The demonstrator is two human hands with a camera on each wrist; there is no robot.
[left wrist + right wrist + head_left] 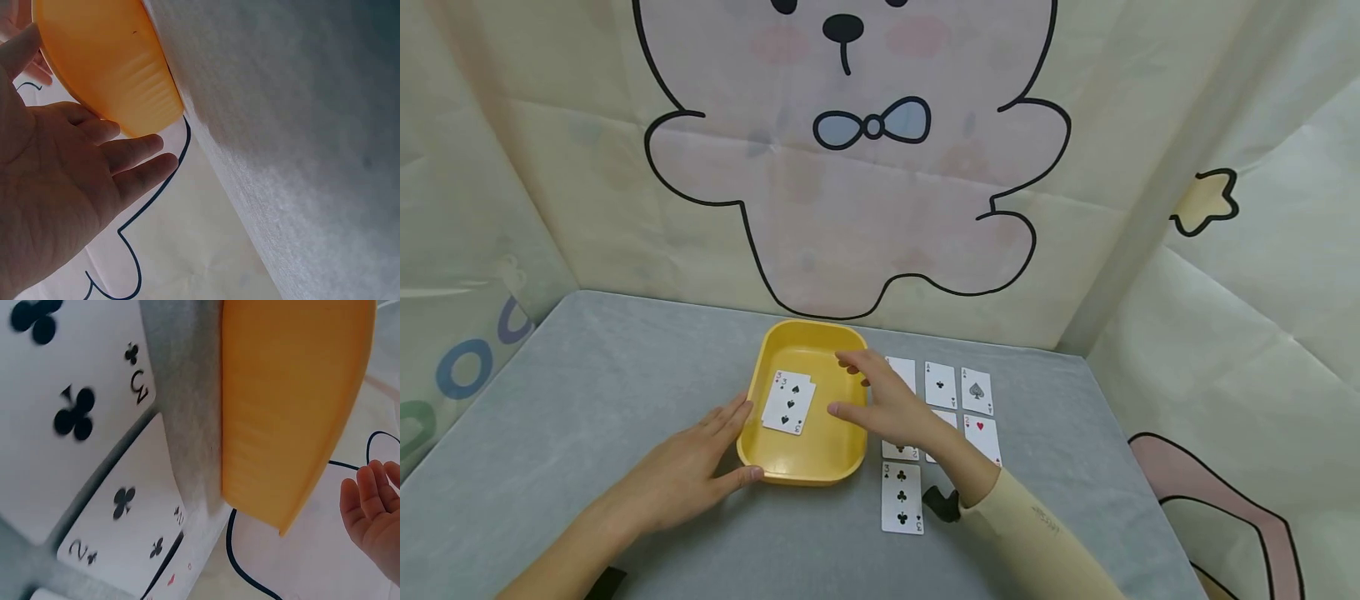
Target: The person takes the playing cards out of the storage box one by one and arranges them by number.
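Note:
My left hand (688, 467) rests against the left side of a yellow tray (805, 463), thumb by the near corner and fingers extended along the outer wall. Inside the tray lies a three of spades (788, 405), overlapping another card whose red corner index shows. Above the tray's right rim hovers my right hand (895, 404), its thumb apart from the loosely bent fingers and nothing in its grasp. In the right wrist view, that hand (378, 515) appears at the right edge, beyond the tray's wall (281, 412).
Right of the tray, playing cards lie in rows: ace of clubs (940, 385), ace of spades (977, 391), a hearts card (982, 439), two of clubs (123, 503) and, nearest, three of clubs (901, 498). My right arm covers part of them. A printed curtain (865, 233) hangs behind the grey table (647, 367).

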